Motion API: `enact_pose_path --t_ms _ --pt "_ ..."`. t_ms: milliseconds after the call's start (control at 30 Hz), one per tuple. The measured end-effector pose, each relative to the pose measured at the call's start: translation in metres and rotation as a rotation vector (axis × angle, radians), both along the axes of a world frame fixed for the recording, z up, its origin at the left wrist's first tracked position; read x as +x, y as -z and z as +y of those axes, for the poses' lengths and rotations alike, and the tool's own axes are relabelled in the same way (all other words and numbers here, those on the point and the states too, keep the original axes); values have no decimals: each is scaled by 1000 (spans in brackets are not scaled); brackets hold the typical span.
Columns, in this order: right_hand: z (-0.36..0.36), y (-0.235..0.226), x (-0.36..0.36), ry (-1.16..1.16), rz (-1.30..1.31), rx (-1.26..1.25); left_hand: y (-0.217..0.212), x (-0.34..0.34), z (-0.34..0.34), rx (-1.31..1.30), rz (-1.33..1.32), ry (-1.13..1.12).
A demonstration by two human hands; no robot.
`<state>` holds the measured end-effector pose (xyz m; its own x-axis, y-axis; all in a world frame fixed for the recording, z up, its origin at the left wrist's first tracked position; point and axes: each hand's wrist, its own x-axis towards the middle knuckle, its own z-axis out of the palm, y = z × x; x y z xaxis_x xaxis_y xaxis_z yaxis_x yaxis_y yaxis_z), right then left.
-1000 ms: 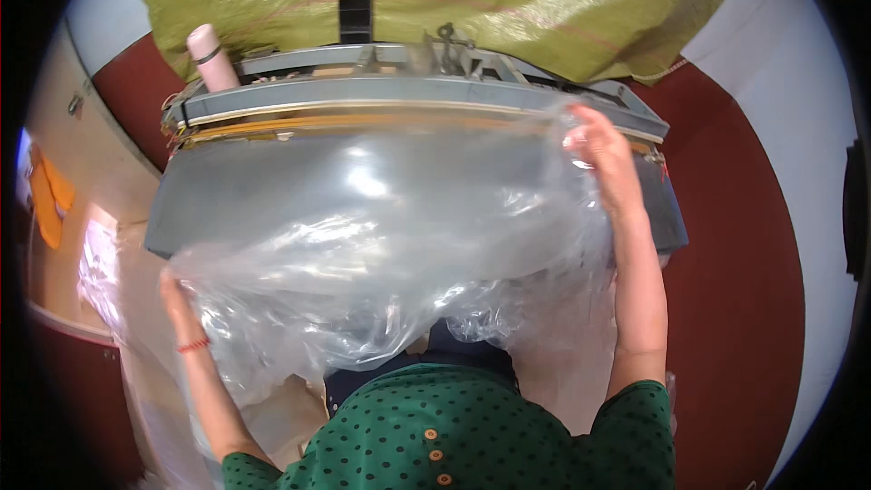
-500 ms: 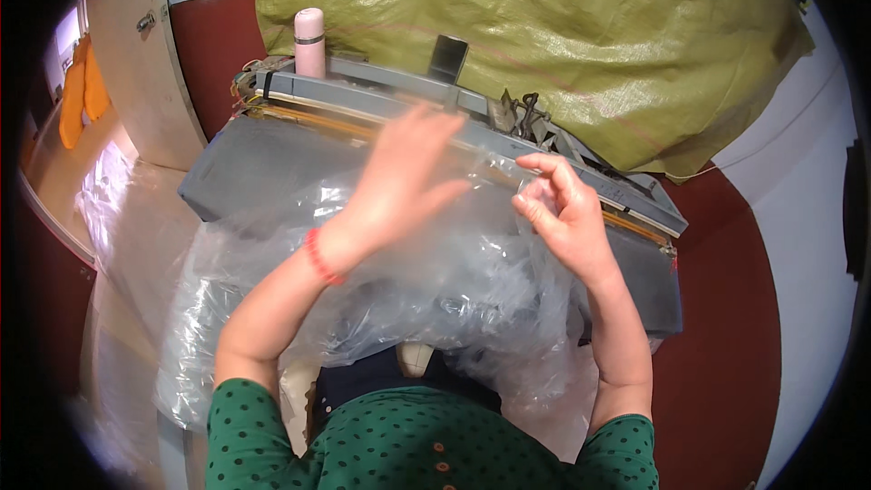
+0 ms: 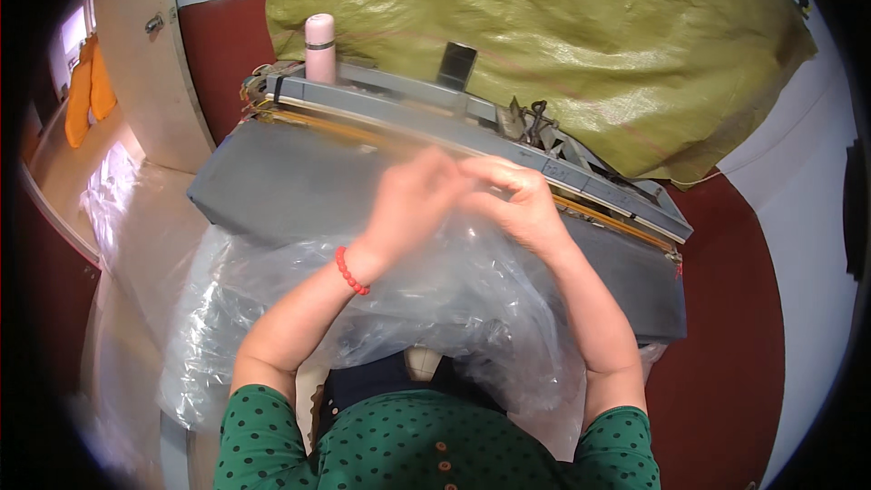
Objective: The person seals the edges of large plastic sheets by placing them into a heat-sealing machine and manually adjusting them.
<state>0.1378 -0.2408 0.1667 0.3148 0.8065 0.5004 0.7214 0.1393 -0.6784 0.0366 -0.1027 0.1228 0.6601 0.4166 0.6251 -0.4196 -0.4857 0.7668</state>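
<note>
I have both hands up together over the middle of the grey bench (image 3: 272, 191). My left hand (image 3: 413, 204), with a red bead bracelet (image 3: 350, 270) at the wrist, is blurred; its fingers curl around the top edge of the clear plastic bag (image 3: 408, 299), though I cannot tell how firmly it grips. My right hand (image 3: 517, 200) sits just beside it, touching it, fingers bent and pinching the same bunched edge of the bag. The bag hangs from my hands toward me, draped over the near edge of the bench and down past my green dotted shirt (image 3: 426, 449), crumpled and glossy.

Along the far side of the bench runs a long grey sealing bar (image 3: 581, 177) with a yellow strip beneath it. A pink flask (image 3: 319, 47) stands upright at the far left end. Behind it all lies a large olive-green woven sack (image 3: 562, 45). More clear plastic sheet (image 3: 118, 209) lies on the left.
</note>
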Motion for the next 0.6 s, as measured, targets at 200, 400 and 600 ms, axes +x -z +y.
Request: enact_pose_path --t_ms 200,400,600 --pt "-15 65 56 51 825 163 5 -55 26 -218 469 516" --pt "-279 160 191 1172 222 180 75 -158 80 77 1067 809" --pt "-629 205 108 1925 42 35 183 -289 198 415 1514 267"
